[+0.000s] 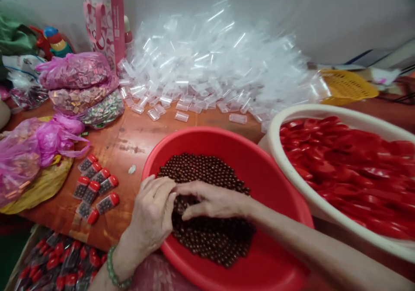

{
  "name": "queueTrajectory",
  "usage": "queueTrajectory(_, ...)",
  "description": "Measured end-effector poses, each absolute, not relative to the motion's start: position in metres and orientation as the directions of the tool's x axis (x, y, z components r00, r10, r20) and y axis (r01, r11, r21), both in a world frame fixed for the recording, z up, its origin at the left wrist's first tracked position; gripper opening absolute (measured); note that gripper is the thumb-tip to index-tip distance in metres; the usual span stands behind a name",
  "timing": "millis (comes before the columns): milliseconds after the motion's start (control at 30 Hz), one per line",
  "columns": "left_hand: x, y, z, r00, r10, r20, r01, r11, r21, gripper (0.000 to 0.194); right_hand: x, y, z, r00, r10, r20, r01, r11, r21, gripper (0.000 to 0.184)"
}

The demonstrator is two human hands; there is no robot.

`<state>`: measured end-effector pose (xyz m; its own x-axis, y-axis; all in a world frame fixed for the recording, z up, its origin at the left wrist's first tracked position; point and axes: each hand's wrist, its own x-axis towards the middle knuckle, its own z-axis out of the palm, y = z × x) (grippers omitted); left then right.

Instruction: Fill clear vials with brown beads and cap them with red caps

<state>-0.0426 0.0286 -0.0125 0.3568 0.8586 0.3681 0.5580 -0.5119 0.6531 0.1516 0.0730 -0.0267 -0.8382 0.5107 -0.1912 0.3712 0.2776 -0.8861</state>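
A red basin (275,243) holds a heap of small, shiny dark brown beads (214,243). My left hand (154,211), with a green bead bracelet (118,267) at the wrist, is over the basin's left rim. Its fingers are bent and pressed together, and what they hold is hidden. Directly over the beads, my right hand (210,200) meets the left fingertips. The right thumb and fingers curl around a dark spot where beads show, perhaps with something clear among them; I cannot tell what is gripped.
Clear plastic cases (207,75) pile up at the back. A white tub (275,139) of red plastic parts (350,165) stands right. Several red-capped bead boxes (90,191) lie left, near pink bags (78,72). More fill a carton (58,260) below the table edge. A yellow basket (348,85) sits behind.
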Motion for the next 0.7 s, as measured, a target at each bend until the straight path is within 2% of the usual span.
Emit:
queueTrajectory(67,-0.043,0.024,-0.004,0.405,0.892,0.200,0.459,-0.387,0.800,0.040,0.160,0.071,-0.017,-0.795,0.584,-0.163,0.296,0.139,-0.945,0.043)
queueTrajectory(167,-0.038,0.019,0.003,0.504,0.863,-0.046,0.244,-0.091,0.966,0.065,0.169,0.065,-0.001,-0.740,0.661,-0.122,0.158,-0.005,-0.987,0.045)
queueTrajectory(267,-0.026,0.018,0.003,0.544,0.829,-0.128,-0.010,0.158,0.987,0.070,0.176,0.058,0.011,-0.714,0.697,-0.072,0.128,0.029,-0.991,0.043)
queueTrajectory(333,-0.017,0.019,0.001,0.523,0.837,-0.163,-0.094,0.246,0.965,0.070,0.179,0.054,0.015,-0.697,0.716,-0.037,0.140,0.086,-0.986,0.038)
queueTrajectory(400,-0.011,0.020,0.001,0.491,0.847,-0.206,-0.090,0.284,0.955,0.066,0.182,0.049,0.016,-0.675,0.737,0.002,0.147,0.138,-0.980,0.032)
queueTrajectory(500,-0.008,0.021,0.004,0.480,0.853,-0.207,-0.010,0.242,0.970,0.046,0.187,0.043,0.016,-0.608,0.794,0.014,0.170,0.148,-0.974,0.028)
queueTrajectory(600,-0.010,0.022,0.010,0.512,0.839,-0.185,0.117,0.146,0.982,0.033,0.190,0.038,0.017,-0.537,0.843,-0.007,0.219,0.132,-0.967,0.033)
queueTrajectory(700,-0.013,0.023,0.013,0.551,0.813,-0.191,0.213,0.085,0.973,0.028,0.192,0.038,0.021,-0.553,0.831,0.054,0.239,0.221,-0.946,0.036)
